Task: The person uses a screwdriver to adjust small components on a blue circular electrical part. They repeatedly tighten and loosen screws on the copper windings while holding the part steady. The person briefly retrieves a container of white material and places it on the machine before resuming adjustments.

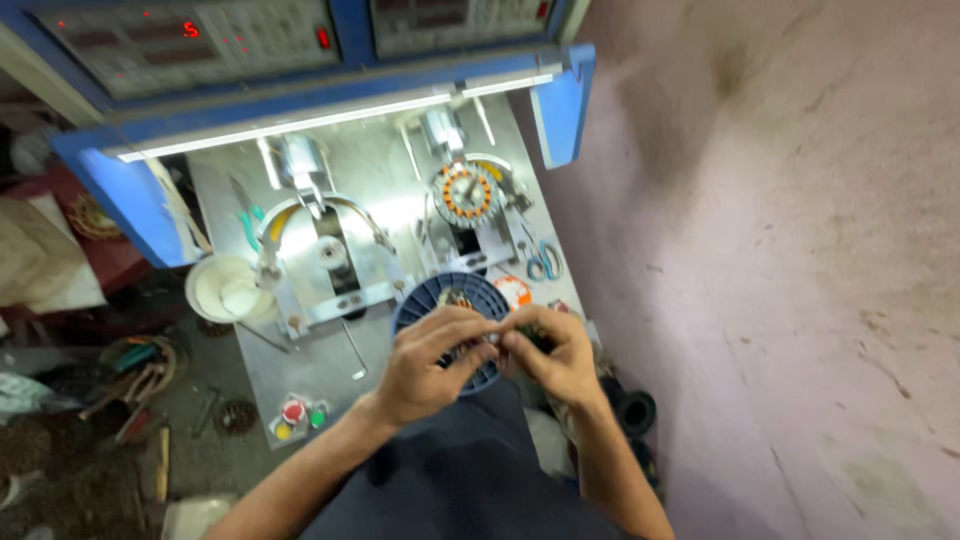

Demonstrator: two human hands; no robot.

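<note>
Two hands pinched over a blue spool

Both busy at the blue spool (432, 300), just in front of the winding machine (380, 230). White cup (222, 290) off left, contents unclear. Left hand (432, 362) curled across the spool's face, right hand (555, 352) alongside, fingertips meeting, nipping something too small to make out.

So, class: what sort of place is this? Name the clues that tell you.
Probably a small motor-winding workshop. A blue winding machine with a lit control panel stands over a metal bench, a copper-wound stator sits mounted on it, and both hands work at a dark blue round ribbed part.
</note>
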